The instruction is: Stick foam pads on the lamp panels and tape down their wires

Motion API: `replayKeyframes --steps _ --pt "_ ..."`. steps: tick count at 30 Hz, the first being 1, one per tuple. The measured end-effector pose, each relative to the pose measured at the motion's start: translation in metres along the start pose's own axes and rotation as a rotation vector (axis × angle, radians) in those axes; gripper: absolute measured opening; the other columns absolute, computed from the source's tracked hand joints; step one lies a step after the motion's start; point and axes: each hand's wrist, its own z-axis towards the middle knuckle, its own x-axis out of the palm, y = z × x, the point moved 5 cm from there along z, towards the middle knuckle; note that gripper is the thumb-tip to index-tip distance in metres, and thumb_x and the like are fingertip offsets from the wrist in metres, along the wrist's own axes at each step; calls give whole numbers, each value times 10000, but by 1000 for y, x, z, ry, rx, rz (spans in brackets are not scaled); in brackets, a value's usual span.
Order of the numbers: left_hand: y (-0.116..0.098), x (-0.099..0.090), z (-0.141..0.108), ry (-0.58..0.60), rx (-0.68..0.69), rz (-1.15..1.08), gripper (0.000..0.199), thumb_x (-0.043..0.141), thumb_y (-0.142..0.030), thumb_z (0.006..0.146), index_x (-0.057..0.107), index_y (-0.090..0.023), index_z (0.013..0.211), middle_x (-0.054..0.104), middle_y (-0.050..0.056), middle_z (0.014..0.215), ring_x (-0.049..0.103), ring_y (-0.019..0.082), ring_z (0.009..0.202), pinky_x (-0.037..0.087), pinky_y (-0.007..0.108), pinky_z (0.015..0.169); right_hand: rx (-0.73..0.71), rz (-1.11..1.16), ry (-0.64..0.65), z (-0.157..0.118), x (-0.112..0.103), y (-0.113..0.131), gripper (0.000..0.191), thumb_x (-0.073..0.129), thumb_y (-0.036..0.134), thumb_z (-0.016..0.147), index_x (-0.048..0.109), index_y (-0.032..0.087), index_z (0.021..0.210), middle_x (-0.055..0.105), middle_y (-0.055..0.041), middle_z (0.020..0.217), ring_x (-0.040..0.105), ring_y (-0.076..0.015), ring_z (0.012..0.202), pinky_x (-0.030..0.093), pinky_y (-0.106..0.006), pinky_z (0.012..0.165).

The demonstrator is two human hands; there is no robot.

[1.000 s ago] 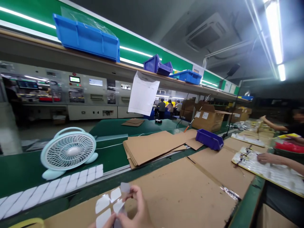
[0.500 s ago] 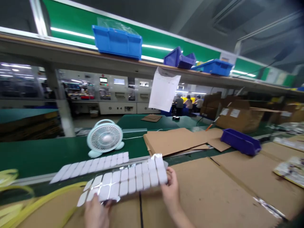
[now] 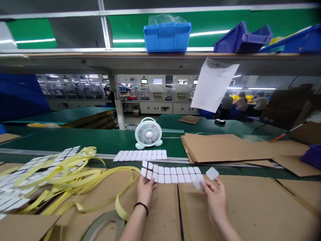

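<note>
A clear sheet with two rows of white rounded squares [image 3: 173, 174] is held up over the cardboard-covered bench. My left hand [image 3: 146, 191] pinches its left end, a black band round the wrist. At its right end, my right hand [image 3: 215, 197] has its fingers closed on a translucent piece beside the sheet; whether it also grips the sheet is hard to tell. A single white square [image 3: 212, 173] shows just above the right fingertips. Behind, a strip of white squares [image 3: 140, 155] lies at the bench's back edge.
A small fan [image 3: 148, 134] stands on the green surface. Cardboard sheets [image 3: 225, 147] lie right of it. Yellow tape strips [image 3: 82, 177] tangle over more white-square sheets at left, near a grey-green roll [image 3: 100, 227]. Paper [image 3: 215, 83] hangs from the shelf.
The view has swung left and levelled. The held sheet is now flatter and farther from the strip behind. A separate white square and a translucent piece now show by my right hand.
</note>
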Motion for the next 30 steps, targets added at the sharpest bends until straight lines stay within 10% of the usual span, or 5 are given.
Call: replayKeyframes --steps 5,10,19,26,30 --pt "-8 -2 -8 -62 66 68 1025 715 -199 714 -10 -254 1437 511 116 1107 599 163 876 535 328 769 108 -6 93 5 8 -20 947 861 428 444 322 194 1187 678 -24 807 574 -144 604 474 -234 510" --pt "-38 -7 -20 -259 438 519 897 706 -332 681 225 -156 1417 459 141 1145 501 260 1035 416 425 930 131 -22 206 1 25 -40 897 839 434 482 317 190 1168 685 -4 713 523 -115 480 427 -216 460" --pt "0 54 -44 633 270 575 252 618 -375 736 717 -157 814 676 82 861 587 224 852 427 313 802 117 4 450 -11 53 -56 789 803 411 557 321 205 1147 661 8 662 520 -121 453 368 -204 435" --pt "3 59 -46 617 312 637 231 623 -362 726 677 -158 632 622 49 698 550 187 727 406 285 712 106 30 409 -13 57 -55 755 809 382 545 365 207 1129 672 -13 732 495 -98 444 359 -191 412" --pt "6 56 -39 576 86 412 311 627 -447 721 677 -142 752 620 36 707 529 150 662 380 236 567 89 -28 386 -8 54 -50 525 768 478 592 531 177 950 628 -21 763 522 -116 519 390 -209 419"
